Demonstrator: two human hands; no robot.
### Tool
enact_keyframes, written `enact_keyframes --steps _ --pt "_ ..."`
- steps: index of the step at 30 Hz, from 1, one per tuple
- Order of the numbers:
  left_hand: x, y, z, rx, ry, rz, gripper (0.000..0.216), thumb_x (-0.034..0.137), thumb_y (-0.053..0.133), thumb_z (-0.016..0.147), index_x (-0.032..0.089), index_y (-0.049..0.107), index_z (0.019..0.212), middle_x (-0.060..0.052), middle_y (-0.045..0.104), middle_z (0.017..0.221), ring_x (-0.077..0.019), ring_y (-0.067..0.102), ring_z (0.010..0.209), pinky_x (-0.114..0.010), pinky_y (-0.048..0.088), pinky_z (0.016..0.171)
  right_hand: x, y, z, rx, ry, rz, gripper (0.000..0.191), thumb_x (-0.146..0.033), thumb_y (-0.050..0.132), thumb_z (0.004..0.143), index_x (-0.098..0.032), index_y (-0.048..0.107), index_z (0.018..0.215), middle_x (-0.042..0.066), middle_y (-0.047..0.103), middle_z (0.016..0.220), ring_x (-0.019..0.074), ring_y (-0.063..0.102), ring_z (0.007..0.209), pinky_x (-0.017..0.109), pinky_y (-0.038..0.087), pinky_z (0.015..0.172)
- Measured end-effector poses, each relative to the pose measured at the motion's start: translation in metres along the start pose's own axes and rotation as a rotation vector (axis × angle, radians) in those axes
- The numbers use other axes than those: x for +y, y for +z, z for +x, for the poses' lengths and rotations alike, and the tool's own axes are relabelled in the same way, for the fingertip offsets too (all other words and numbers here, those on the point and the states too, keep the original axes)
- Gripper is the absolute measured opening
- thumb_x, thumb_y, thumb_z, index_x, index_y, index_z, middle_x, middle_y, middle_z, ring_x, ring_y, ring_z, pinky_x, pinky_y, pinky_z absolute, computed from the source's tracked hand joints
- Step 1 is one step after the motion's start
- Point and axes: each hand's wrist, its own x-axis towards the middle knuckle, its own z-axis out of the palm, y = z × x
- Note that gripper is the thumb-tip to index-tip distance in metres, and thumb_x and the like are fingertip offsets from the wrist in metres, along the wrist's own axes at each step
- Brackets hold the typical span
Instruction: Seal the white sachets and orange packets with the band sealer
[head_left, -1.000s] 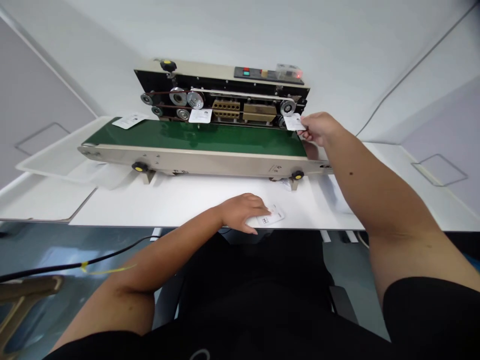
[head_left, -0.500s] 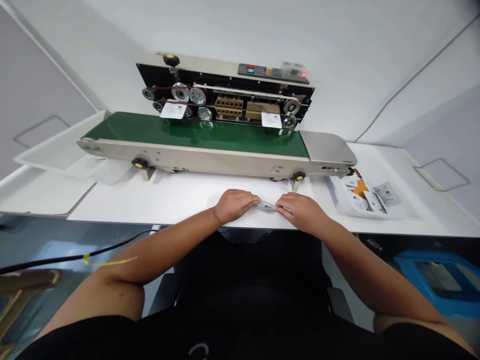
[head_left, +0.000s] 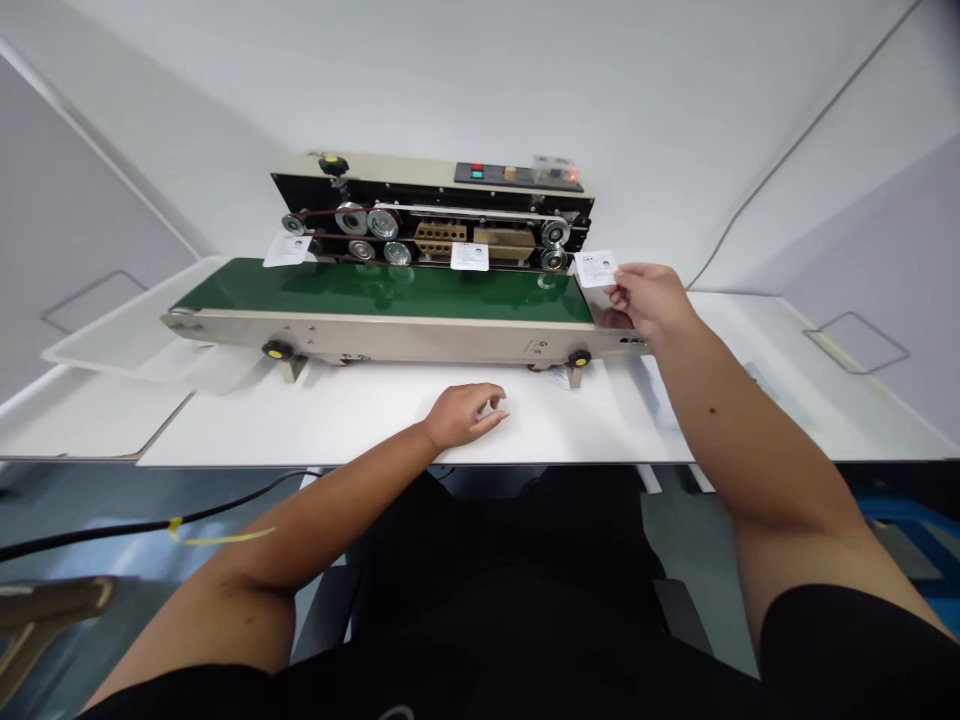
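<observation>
My right hand (head_left: 649, 298) pinches a small white printed pouch (head_left: 596, 268) at the right end of the band sealer (head_left: 435, 215), just beside its infeed rollers. My left hand (head_left: 463, 413) rests on the white table (head_left: 360, 410) near the front edge, fingers loosely curled with nothing visible in them. Another pouch (head_left: 469, 256) rides along the sealing head over the green conveyor belt (head_left: 382, 290). A third pouch (head_left: 285, 250) hangs at the machine's left exit end.
A white tray (head_left: 120, 320) sits left of the conveyor's exit. A black cable (head_left: 150, 525) with yellow tape runs below the table at left. White walls close in behind and at both sides. A blue object (head_left: 900, 505) shows low at right.
Both hands were together on a pouch at the table's front; my right hand has now carried it up to the sealer's right end. The pouches in the machine moved leftward.
</observation>
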Motion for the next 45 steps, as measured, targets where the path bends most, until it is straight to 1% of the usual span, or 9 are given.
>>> enact_keyframes --steps 5,8,13,16,20,27,31,36,45 --pt "-0.002 0.0 0.001 0.009 0.003 0.011 0.03 0.048 0.05 0.106 0.022 0.063 0.108 -0.002 0.074 0.092 -0.0156 0.067 0.073 -0.029 0.048 0.072 -0.004 0.038 0.037 -0.102 0.036 -0.021 0.015 -0.014 0.072 0.086 -0.017 0.059 0.08 0.0 0.056 0.064 0.0083 0.05 0.05 0.017 0.041 0.045" --pt "-0.002 0.0 0.0 -0.005 0.025 0.035 0.032 0.049 0.048 0.107 0.021 0.065 0.107 -0.003 0.074 0.089 -0.0167 0.069 0.076 -0.029 0.049 0.071 -0.003 0.048 0.032 -0.053 -0.193 -0.157 0.017 -0.032 0.073 0.091 -0.018 0.065 0.096 0.001 0.059 0.076 0.013 0.056 0.064 0.025 0.051 0.057" --pt "-0.005 0.0 -0.001 0.003 0.067 0.052 0.035 0.05 0.048 0.107 0.021 0.067 0.105 -0.003 0.074 0.085 -0.0183 0.071 0.08 -0.029 0.049 0.072 0.021 0.016 -0.058 0.298 -0.738 -0.484 0.042 -0.044 0.066 0.093 -0.024 0.064 0.129 0.01 0.063 0.116 0.0252 0.062 0.108 0.044 0.055 0.095" --pt "-0.007 0.002 -0.001 0.002 0.061 0.056 0.034 0.049 0.048 0.107 0.021 0.068 0.105 -0.003 0.074 0.084 -0.0185 0.071 0.08 -0.029 0.05 0.073 0.069 -0.02 -0.131 0.467 -0.802 -0.5 0.026 -0.044 0.058 0.096 -0.022 0.068 0.104 0.01 0.065 0.098 0.0284 0.065 0.099 0.048 0.055 0.092" --pt "-0.008 0.003 0.0 -0.003 0.048 0.066 0.032 0.046 0.049 0.106 0.021 0.069 0.101 -0.003 0.074 0.082 -0.018 0.07 0.079 -0.029 0.049 0.073 0.137 -0.057 -0.177 0.24 -0.589 -0.605 0.031 -0.041 0.049 0.1 -0.024 0.068 0.081 0.006 0.065 0.073 0.0265 0.066 0.073 0.045 0.058 0.079" --pt "-0.006 0.004 0.002 -0.045 0.029 0.122 0.03 0.041 0.049 0.105 0.021 0.069 0.095 -0.003 0.073 0.081 -0.0177 0.068 0.076 -0.029 0.046 0.071 0.158 -0.051 -0.121 -0.225 -0.443 -0.992 0.056 -0.034 0.058 0.089 -0.01 0.066 0.139 0.021 0.061 0.15 0.0402 0.05 0.144 0.059 0.039 0.125" --pt "-0.005 0.005 0.003 -0.087 0.009 0.155 0.028 0.039 0.05 0.104 0.021 0.069 0.094 -0.003 0.073 0.08 -0.0185 0.067 0.076 -0.03 0.045 0.07 0.153 -0.034 -0.103 -0.447 -0.49 -0.988 0.057 -0.037 0.057 0.094 -0.015 0.063 0.146 0.016 0.055 0.158 0.0371 0.049 0.148 0.055 0.039 0.127" --pt "-0.003 0.005 0.004 -0.122 0.006 0.171 0.027 0.037 0.05 0.103 0.021 0.07 0.096 -0.003 0.073 0.081 -0.0184 0.066 0.074 -0.029 0.044 0.068 0.158 -0.038 -0.113 -0.44 -0.534 -0.919 0.043 -0.039 0.055 0.098 -0.023 0.074 0.133 0.011 0.068 0.144 0.0351 0.06 0.138 0.057 0.047 0.12" --pt "-0.004 0.007 0.004 -0.172 0.037 0.137 0.029 0.041 0.051 0.104 0.021 0.07 0.098 -0.003 0.074 0.085 -0.0186 0.066 0.075 -0.03 0.041 0.067 0.164 -0.062 -0.185 -0.532 -0.624 -0.868 0.068 -0.05 0.082 0.084 -0.023 0.067 0.145 0.008 0.062 0.154 0.0405 0.047 0.152 0.064 0.042 0.125"
